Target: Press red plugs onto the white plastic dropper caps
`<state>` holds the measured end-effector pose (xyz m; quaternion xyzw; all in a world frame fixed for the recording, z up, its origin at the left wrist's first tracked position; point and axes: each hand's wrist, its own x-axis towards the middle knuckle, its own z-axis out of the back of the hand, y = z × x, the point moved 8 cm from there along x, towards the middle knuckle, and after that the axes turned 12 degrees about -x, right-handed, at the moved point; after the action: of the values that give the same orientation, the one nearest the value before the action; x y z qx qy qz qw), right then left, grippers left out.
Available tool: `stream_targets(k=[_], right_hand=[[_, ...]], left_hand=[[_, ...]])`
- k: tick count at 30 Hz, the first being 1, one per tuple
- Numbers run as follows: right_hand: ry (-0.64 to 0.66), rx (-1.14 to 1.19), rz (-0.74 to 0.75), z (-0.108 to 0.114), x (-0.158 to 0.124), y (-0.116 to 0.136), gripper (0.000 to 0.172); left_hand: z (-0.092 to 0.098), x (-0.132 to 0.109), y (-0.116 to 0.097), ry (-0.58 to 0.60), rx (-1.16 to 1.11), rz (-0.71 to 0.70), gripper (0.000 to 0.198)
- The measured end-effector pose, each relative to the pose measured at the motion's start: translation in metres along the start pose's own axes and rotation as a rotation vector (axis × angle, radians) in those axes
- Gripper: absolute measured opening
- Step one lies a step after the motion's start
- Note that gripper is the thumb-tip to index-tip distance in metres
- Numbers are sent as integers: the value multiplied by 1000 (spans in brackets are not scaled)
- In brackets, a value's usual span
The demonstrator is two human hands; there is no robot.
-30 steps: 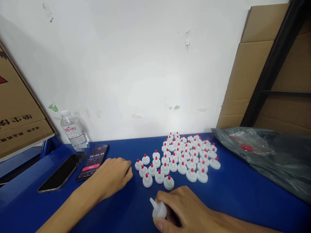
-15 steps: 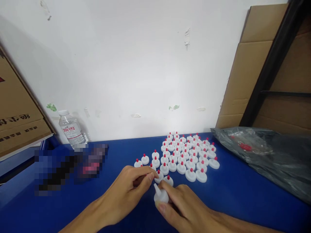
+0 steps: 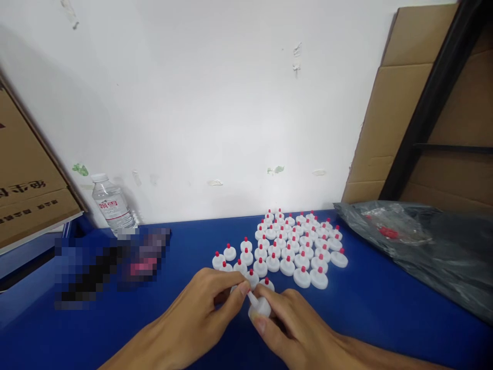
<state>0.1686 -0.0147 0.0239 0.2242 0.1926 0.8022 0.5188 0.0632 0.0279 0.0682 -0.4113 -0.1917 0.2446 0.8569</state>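
My right hand (image 3: 287, 321) grips a white round piece with a pointed nozzle (image 3: 260, 307), thumb in front and fingers around its far side. The nozzle tilts up to the left. My left hand (image 3: 215, 303) is pinched at the nozzle's tip; a trace of red shows there, apparently a small red cap (image 3: 248, 291), mostly hidden by the fingertips. Just beyond both hands stand several similar white nozzle pieces (image 3: 287, 266), each with a red cap on top. Some of the nearest are partly covered by my fingers.
The pieces stand on a blue tabletop (image 3: 185, 252) against a white wall (image 3: 215, 103). At right lies a dark plastic sheet (image 3: 431, 257) with a clear bag of red bits (image 3: 389, 233). A water bottle (image 3: 114, 206) and cardboard box (image 3: 31, 169) are left, near a blurred-out patch (image 3: 111, 267).
My left fingertips have moved right and closed over the nozzle's tip, which was bare before. The white piece in my right hand has shifted slightly to the right.
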Motion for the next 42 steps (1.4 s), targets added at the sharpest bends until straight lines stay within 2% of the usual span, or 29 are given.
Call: stream_targets(k=[6, 11, 14, 18, 24, 30, 35, 42], right_hand=[[-90, 40, -31, 16, -4, 10, 32], [17, 82, 16, 6, 1, 14, 23], [13, 41, 33, 3, 3, 13, 21], [22, 1, 16, -1, 3, 10, 20], [46, -62, -32, -6, 5, 4, 19], [30, -70, -21, 3, 5, 10, 19], [46, 23, 4, 5, 4, 10, 21], [33, 37, 51, -1, 6, 7, 26]], left_hand=[[1, -3, -3, -1, 111, -13, 40], [1, -8, -4, 47, 136, -18, 42], [1, -12, 1, 56, 111, -7, 42], [0, -16, 8, 83, 73, 13, 39], [-5, -15, 10, 167, 85, 138, 42], [-5, -11, 3, 147, 169, 84, 40], [-7, -5, -1, 139, 221, 7, 42], [-12, -1, 2, 134, 182, 50, 39]])
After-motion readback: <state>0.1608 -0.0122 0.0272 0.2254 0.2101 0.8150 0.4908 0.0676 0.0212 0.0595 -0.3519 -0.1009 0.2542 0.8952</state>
